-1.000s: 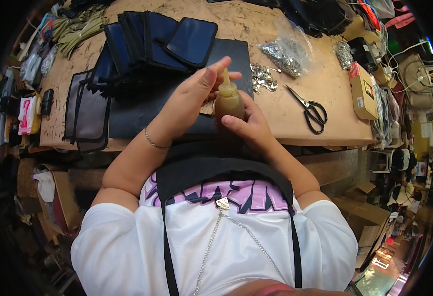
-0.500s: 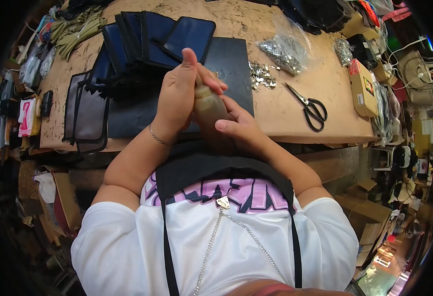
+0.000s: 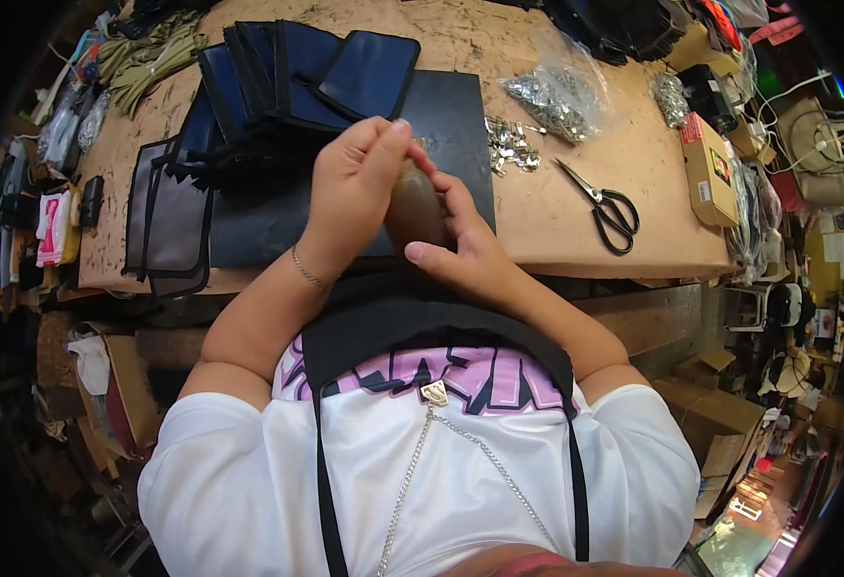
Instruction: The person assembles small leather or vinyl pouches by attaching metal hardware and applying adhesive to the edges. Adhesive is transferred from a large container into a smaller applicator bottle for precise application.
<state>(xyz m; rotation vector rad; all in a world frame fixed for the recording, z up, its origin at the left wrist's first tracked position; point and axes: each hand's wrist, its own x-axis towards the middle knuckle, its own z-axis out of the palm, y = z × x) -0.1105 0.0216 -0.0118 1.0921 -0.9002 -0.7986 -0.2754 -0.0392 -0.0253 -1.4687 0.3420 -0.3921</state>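
Note:
A brownish translucent bottle (image 3: 416,213) is held in front of my chest, over the near edge of a black mat (image 3: 446,125). My right hand (image 3: 455,226) wraps round the bottle's body from the right. My left hand (image 3: 359,173) is closed at its top end, thumb and fingers pinched together; the bottle's tip is hidden by these fingers. Beyond my left hand lies a fanned stack of dark blue pieces with black edges (image 3: 369,75). Small metal clips (image 3: 510,146) lie in a loose pile to the right of the mat.
Black-handled scissors (image 3: 606,207) lie on the brown table (image 3: 556,231). Behind them is a clear bag of metal parts (image 3: 556,101). A cardboard box (image 3: 706,173) stands at the right edge. Grey black-edged pieces (image 3: 176,226) overhang the front edge at left.
My left thumb, raised before, has folded down and my left fingers have closed over the bottle's top. The bottle looks slightly more upright within my hands.

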